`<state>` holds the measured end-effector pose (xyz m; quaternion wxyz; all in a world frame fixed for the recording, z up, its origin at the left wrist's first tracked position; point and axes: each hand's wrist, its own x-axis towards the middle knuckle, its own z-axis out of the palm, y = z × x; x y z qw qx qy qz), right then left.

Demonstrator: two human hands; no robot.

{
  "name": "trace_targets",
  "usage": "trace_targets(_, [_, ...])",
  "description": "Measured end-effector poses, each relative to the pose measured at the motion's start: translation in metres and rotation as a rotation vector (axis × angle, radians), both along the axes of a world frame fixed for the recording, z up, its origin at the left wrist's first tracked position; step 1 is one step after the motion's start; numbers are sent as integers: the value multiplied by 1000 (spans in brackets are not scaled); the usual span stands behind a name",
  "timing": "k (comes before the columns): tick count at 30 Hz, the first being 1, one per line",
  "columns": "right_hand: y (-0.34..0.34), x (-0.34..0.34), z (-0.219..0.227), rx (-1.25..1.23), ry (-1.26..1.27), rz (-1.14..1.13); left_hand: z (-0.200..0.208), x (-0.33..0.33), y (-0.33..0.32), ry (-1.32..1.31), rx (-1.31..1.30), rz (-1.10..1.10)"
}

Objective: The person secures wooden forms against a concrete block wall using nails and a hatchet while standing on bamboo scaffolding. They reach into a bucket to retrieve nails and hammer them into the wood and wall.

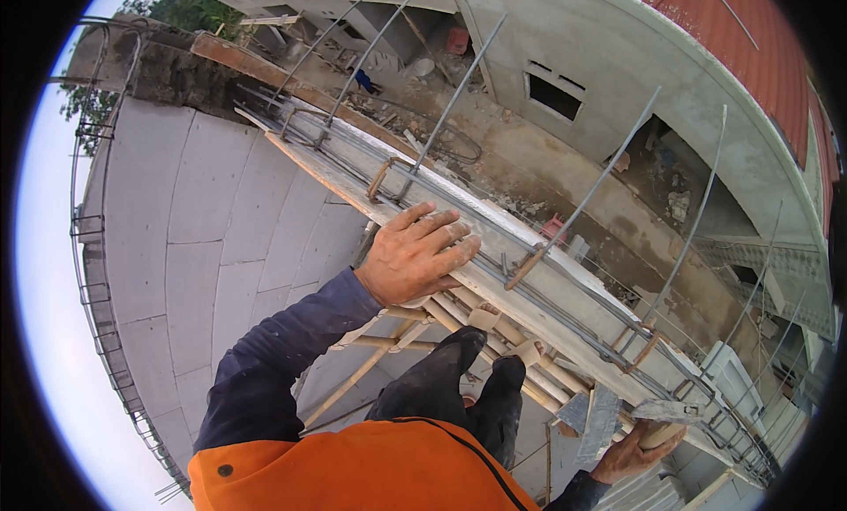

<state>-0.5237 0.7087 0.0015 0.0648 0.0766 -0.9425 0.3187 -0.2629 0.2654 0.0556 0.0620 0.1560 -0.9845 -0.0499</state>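
Observation:
My left hand (417, 253) rests on the near board edge of a long concrete beam top (503, 255), fingers stretched out and slightly apart, holding nothing. Thin steel bars (529, 289) run along the beam beside it, with a rusty bent stirrup (379, 178) just beyond the fingers. At the lower right, my right hand (631, 455) wraps round the wooden handle of what looks like a trowel (600, 423), its grey metal caked with mortar. That tool is close to the beam's near side; part of the grip is hidden by my fingers.
Upright rebars (454, 105) stick up along the beam. Bamboo poles (538, 392) form scaffolding under my feet. A light block wall (221, 220) stands left, with a rebar cage (84, 246) past it. Far below lies rubble-strewn ground (520, 171) beside a grey building (565, 48).

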Motion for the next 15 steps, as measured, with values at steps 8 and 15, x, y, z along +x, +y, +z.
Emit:
trace_targets(8, [12, -6, -12, 54, 101, 80, -4, 2, 2, 15, -11, -4])
trace_targets(15, [-5, 11, 1, -16, 22, 50, 0, 14, -1, 21, -7, 4])
